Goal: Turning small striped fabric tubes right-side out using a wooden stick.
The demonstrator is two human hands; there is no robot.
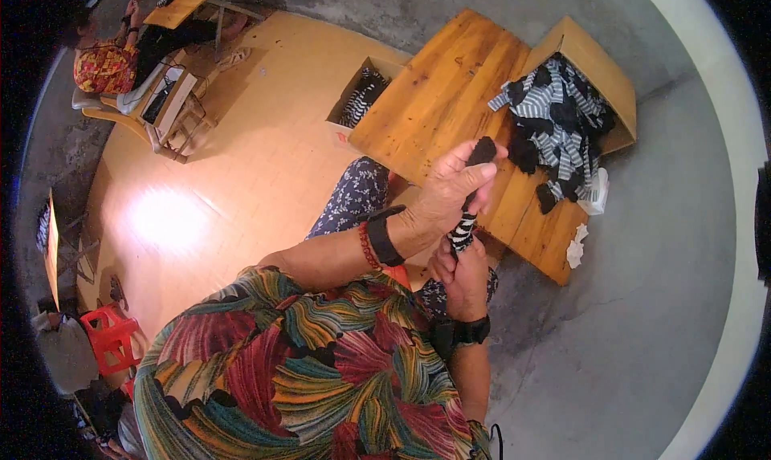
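Running from one hand to the other in the head view, a striped knit (463, 234) is held above the near edge of a table (438, 87). Its black end is pinched by the left hand (450, 187), the thumb pressed across it and the fingers closed behind, with the dark tip left poking up past the thumb. The black-and-white part is left bare between the hands, and its lower end is enclosed by the curled fingers of the right hand (468, 274), where it is hidden. Beyond them, a pile (562, 111) of grey-striped and black knits is spilled from a tipped box (622, 79) onto the table. More striped knits are held in a carton (335, 129) beside the table's left edge.
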